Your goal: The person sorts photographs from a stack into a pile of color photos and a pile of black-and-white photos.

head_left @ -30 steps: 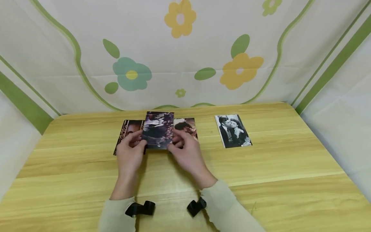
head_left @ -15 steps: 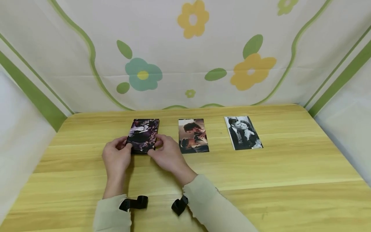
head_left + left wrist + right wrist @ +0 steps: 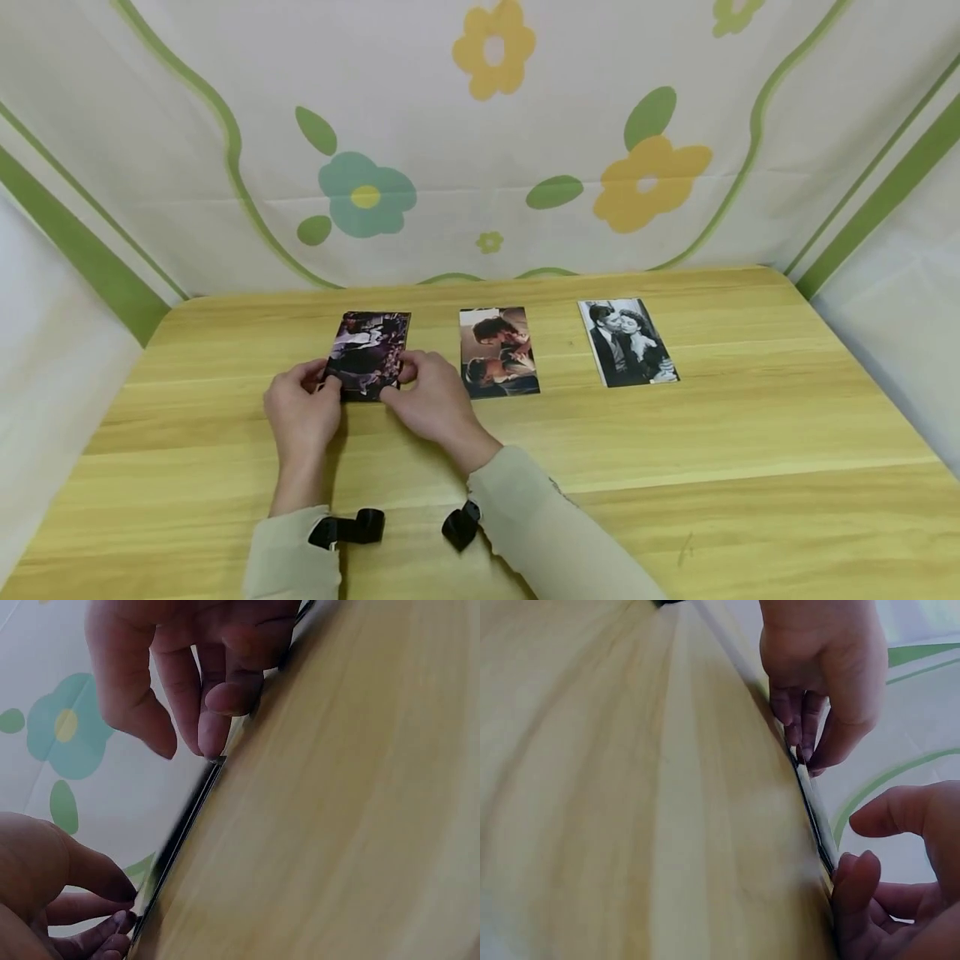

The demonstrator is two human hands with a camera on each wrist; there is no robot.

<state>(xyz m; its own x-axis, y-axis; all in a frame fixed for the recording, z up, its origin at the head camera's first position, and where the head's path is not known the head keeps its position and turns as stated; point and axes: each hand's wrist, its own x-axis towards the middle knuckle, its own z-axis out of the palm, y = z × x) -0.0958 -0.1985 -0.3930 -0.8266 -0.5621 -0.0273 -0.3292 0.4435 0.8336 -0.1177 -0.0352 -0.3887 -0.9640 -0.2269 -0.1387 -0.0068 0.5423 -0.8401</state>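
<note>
Head view: our left hand (image 3: 302, 408) pinches the dark photo pile (image 3: 367, 350), leftmost on the table (image 3: 750, 425); our right hand (image 3: 433, 396) touches its edge, thumb parted from fingers. Uneven pushing could, we judge, skew it.

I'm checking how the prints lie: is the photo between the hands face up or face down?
Face up: the photo shows its printed picture in the head view, between left hand and right hand.
</note>
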